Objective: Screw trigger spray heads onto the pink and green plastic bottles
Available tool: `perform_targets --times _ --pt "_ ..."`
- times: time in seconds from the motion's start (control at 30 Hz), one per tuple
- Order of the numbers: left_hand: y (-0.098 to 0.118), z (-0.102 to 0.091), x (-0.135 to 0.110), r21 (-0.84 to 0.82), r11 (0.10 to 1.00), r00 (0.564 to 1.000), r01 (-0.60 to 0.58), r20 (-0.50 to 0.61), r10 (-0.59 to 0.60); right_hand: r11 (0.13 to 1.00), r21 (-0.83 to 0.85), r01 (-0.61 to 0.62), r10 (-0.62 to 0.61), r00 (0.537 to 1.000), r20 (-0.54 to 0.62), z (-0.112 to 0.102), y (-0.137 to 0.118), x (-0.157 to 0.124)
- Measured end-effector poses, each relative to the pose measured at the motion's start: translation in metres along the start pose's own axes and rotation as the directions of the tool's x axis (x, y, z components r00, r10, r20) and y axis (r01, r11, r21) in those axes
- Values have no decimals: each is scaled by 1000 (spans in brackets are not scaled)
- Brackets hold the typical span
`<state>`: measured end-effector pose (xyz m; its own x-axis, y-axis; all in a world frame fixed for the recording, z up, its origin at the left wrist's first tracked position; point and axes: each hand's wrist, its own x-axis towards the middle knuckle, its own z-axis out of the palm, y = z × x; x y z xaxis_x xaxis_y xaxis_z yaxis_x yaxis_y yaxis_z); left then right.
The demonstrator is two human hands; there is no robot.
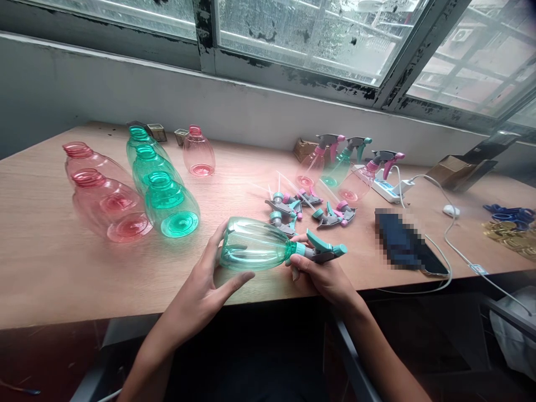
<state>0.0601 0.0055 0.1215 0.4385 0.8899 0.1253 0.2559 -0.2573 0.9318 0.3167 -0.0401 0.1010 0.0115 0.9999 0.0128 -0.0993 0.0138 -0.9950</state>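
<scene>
A clear green spray bottle [256,244] lies sideways between my hands, just above the front of the table. My left hand [213,273] cups its base end, with the fingers behind it and the thumb stretched along the near side. Around the neck end, my right hand [320,271] has its thumb and fingers closed at the teal collar [300,249]. The grey and teal trigger head [324,248] sits on the bottle's neck and points right. Some fingers of both hands are hidden behind the bottle and the head.
Several loose trigger heads [285,209] lie beyond the bottle. Headless red bottles [106,201] and green bottles [171,204] stand at left, a pink bottle [199,151] farther back. Three bottles with heads [355,181] stand near a power strip [387,187]. A phone [408,245] and cables lie right.
</scene>
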Motion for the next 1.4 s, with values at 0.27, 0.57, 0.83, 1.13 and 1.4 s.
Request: perform_targets --times 0.27,0.57,0.83,1.13,1.4 --pt "2 -1 -1 2 1000 1000 -4 -1 4 1000 7 -17 16 1000 6 -1 0 -1" --pt "1 -1 -1 -10 1000 1000 -8 -1 8 1000 23 0 0 1000 21 1 -2 0" --pt "0 -1 -1 -5 1000 1000 -1 1 1 1000 2 11 -11 1000 9 1 0 0" --pt "-1 -1 0 -16 1000 1000 -3 5 3 1000 8 15 -15 1000 -2 3 -4 -1" --pt "-5 -1 0 -24 999 1000 -22 2 22 1000 14 27 -27 999 17 3 -2 0"
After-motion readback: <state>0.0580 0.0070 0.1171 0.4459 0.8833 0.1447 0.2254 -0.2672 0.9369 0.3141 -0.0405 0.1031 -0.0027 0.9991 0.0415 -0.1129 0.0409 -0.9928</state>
